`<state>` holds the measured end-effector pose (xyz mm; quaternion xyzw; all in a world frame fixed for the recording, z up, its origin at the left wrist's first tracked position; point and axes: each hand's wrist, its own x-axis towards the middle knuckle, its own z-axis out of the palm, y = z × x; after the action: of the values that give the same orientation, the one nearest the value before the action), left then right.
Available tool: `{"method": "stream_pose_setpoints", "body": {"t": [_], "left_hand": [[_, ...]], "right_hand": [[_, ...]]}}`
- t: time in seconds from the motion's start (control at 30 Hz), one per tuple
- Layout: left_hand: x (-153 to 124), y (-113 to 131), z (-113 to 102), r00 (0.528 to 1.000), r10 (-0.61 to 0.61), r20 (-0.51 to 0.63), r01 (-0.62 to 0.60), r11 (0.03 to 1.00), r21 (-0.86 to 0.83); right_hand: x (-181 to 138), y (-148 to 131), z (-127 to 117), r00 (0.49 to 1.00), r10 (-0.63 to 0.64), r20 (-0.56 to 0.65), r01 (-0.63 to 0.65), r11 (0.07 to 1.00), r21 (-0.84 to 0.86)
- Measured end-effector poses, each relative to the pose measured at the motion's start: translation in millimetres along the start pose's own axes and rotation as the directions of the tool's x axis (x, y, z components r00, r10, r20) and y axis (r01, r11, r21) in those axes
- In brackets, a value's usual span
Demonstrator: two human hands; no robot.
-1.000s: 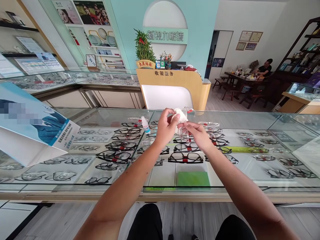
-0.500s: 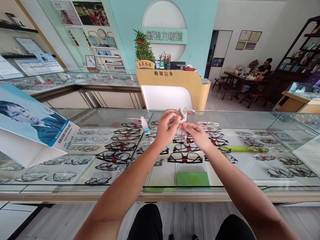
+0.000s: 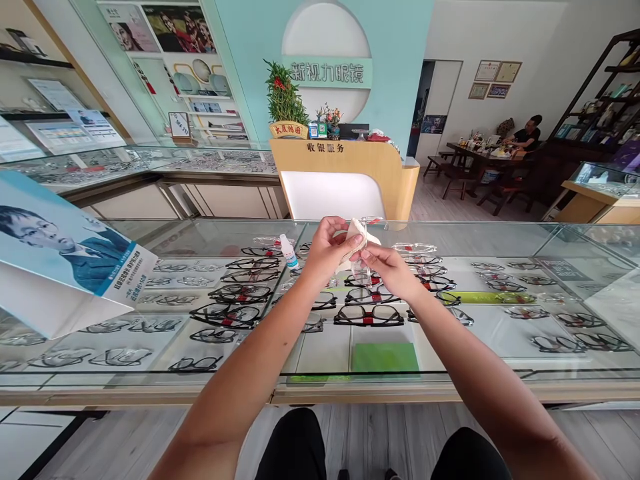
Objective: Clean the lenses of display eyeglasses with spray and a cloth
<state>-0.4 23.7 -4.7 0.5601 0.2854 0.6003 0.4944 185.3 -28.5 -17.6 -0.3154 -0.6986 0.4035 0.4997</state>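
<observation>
Above the glass counter, my left hand (image 3: 326, 252) is closed on a pale cloth (image 3: 355, 231), its thumb pressing the folds. My right hand (image 3: 393, 268) pinches a pair of clear-framed eyeglasses (image 3: 361, 276) beside the cloth. The cloth wraps part of the frame, so one lens is mostly hidden; a bit of red shows at the far end. Left of my hands, a small white bottle (image 3: 289, 252) with a blue label stands on the counter. Black-framed glasses (image 3: 369, 315) with a red tag lie in the case below my hands.
The glass display counter (image 3: 310, 377) spans the front, with rows of eyeglasses inside. A large folded advertising card (image 3: 100, 250) stands at left, and a green box (image 3: 385, 358) lies inside. Beyond are a wooden cashier desk (image 3: 407, 180) and a person (image 3: 527, 139) seated at a table.
The cloth has opened out more around the glasses between my hands, and the frame has turned slightly. My left hand has shifted a little left; the bottle stays in place.
</observation>
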Motion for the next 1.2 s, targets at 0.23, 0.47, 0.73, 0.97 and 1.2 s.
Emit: {"method": "stream_pose_setpoints", "body": {"t": [0.23, 0.47, 0.73, 0.97, 1.2], "left_hand": [[4, 5, -8, 0.945, -0.208, 0.251, 0.215, 0.977, -0.003], [2, 5, -2, 0.916, -0.213, 0.340, 0.268, 0.955, -0.125], [-2, 15, 3, 0.912, -0.082, 0.402, 0.157, 0.975, -0.156], [-2, 15, 0, 0.901, -0.073, 0.428, 0.142, 0.981, -0.132], [-4, 17, 0, 0.868, -0.034, 0.496, 0.065, 0.997, -0.046]], "right_hand": [[0, -6, -3, 0.997, -0.047, 0.064, 0.048, 0.999, -0.011], [2, -8, -6, 0.992, -0.101, 0.079, 0.106, 0.993, -0.054], [0, -5, -7, 0.998, -0.001, 0.064, -0.003, 0.998, 0.065], [0, 4, -10, 0.997, 0.050, 0.058, -0.058, 0.986, 0.157], [-1, 3, -11, 0.994, 0.072, 0.078, -0.088, 0.968, 0.236]]}}
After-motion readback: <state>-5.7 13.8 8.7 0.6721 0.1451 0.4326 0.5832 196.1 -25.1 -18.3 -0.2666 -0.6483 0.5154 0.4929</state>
